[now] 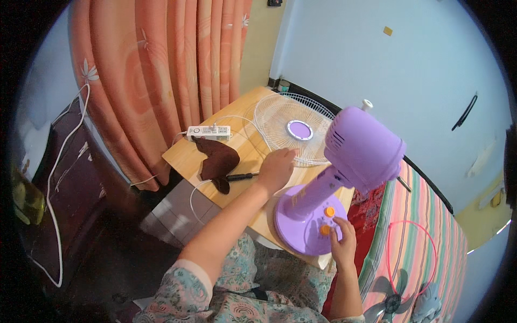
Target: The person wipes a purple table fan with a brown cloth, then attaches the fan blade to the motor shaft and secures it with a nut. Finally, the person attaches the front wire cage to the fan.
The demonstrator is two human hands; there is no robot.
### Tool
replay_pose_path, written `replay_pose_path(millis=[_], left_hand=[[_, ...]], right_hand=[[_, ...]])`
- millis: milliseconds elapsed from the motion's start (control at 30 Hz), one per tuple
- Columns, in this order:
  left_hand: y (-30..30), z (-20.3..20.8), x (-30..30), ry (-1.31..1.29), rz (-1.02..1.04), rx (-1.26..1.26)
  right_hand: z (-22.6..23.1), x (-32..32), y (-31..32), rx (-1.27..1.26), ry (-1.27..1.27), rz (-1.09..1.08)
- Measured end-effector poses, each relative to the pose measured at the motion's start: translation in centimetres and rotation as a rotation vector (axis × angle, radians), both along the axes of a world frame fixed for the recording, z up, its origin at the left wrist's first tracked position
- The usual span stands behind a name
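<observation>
A purple table fan without its blade or front guard stands on the wooden table [247, 126]. Its rounded motor housing [363, 148] tops a slanted neck, and its round base [301, 234] carries an upper orange knob [329, 211] and a lower orange knob [325, 230]. My right hand [344, 242] pinches the lower knob between thumb and finger. Left of the neck, my left hand [276, 169] is closed beside the edge of a white wire fan guard [274, 121] with a purple centre; what its fingers hold, if anything, is hidden.
A white power strip [209, 133], a dark brown cloth [221, 159] and a black-handled tool [242, 176] lie on the table's left. Orange curtains [145, 91] hang behind. On the striped bed [414, 215] at right are a grey fan blade [393, 301] and a pink ring [435, 258].
</observation>
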State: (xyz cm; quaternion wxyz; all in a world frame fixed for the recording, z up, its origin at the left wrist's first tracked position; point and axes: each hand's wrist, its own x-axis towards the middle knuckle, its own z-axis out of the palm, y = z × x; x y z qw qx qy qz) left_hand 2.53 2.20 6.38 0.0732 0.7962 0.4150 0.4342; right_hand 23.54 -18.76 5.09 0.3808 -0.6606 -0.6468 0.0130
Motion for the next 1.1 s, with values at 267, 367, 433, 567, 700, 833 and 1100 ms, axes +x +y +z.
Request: replay_pose_path(millis=[267, 367, 433, 567, 700, 833, 1100], left_hand=[[11.9, -4.6, 3.2, 0.802, -0.218, -0.105], [11.3, -4.1, 2.5, 0.463, -0.282, -0.051], [10.6, -2.8, 2.6, 0.387, -0.326, -0.138], [10.2, -0.4, 2.5, 0.291, -0.469, -0.401], [10.1, 2.1, 3.4, 0.181, -0.245, -0.2], [12.5, 4.4, 2.6, -0.218, -0.273, -0.135], [15.6, 8.6, -0.5, -0.868, -0.362, -0.161]], right_hand=[[0.2, 1.6, 1.0, -0.06, 0.02, -0.031], [0.3, 2.4, 1.1, -0.06, 0.098, -0.03], [0.7, 2.5, 1.0, -0.093, 0.159, -0.062], [0.7, 2.7, 0.9, -0.097, 0.248, -0.088], [0.3, 3.7, 0.0, -0.099, 0.23, -0.1], [0.2, 4.5, -0.9, -0.087, 0.249, -0.129], [0.0, 5.7, -2.5, -0.042, 0.213, -0.166]])
